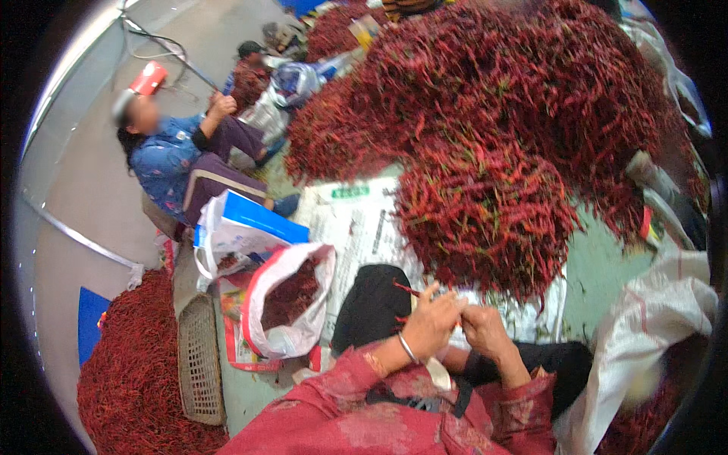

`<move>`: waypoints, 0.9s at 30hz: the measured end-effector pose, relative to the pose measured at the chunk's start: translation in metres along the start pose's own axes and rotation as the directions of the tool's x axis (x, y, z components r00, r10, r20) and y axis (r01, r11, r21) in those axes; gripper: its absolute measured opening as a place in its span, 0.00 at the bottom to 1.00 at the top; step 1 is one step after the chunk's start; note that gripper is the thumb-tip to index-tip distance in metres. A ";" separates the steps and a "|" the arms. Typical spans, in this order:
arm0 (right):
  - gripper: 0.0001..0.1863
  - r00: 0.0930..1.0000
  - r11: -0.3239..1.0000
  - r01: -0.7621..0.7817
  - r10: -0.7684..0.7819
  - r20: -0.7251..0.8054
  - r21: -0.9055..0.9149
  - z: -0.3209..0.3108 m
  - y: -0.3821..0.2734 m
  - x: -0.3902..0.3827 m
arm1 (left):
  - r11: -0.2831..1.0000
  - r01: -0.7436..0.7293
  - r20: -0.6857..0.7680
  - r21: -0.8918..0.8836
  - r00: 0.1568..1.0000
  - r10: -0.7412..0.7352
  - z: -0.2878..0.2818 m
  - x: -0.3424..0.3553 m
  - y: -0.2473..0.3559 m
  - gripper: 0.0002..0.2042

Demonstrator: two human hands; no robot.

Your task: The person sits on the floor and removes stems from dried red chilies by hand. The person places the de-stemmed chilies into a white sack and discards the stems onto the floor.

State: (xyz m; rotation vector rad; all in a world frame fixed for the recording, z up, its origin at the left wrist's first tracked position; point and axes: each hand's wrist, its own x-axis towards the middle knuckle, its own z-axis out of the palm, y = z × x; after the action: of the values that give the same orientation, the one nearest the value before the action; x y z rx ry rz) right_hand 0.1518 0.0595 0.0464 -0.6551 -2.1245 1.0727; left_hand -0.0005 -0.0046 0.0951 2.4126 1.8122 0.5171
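Note:
My left hand (434, 322), with a bracelet at the wrist, is closed above my lap. Thin red dried chili peppers (407, 289) stick out from its left side. Close against it, my right hand (485, 331) has its fingers curled together; whatever lies between them is too small to make out. Just beyond my hands rises a mound of red chili peppers (485, 212), some with greenish stems. It rests on white printed sacking (356, 220). To my left, an upright white sack with a red edge (256, 303) holds more chili peppers.
A larger chili heap (516, 76) fills the back. At left are a blue and white bag (262, 220), a plastic basket (199, 360) and another chili pile (136, 364). A white woven sack (644, 311) stands at right. A person in blue (167, 152) sits at far left.

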 end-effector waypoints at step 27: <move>0.13 0.921 0.782 -0.389 0.343 -0.184 -0.487 0.086 0.066 0.023 | -0.596 0.330 0.648 -0.732 0.607 -0.459 0.035 -0.013 -0.092 0.05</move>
State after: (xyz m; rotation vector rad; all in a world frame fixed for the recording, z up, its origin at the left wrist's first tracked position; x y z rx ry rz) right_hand 0.0819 0.0678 -0.0394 -1.3963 -2.2730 0.6252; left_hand -0.0772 0.0148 0.0355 0.1195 1.0837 1.2349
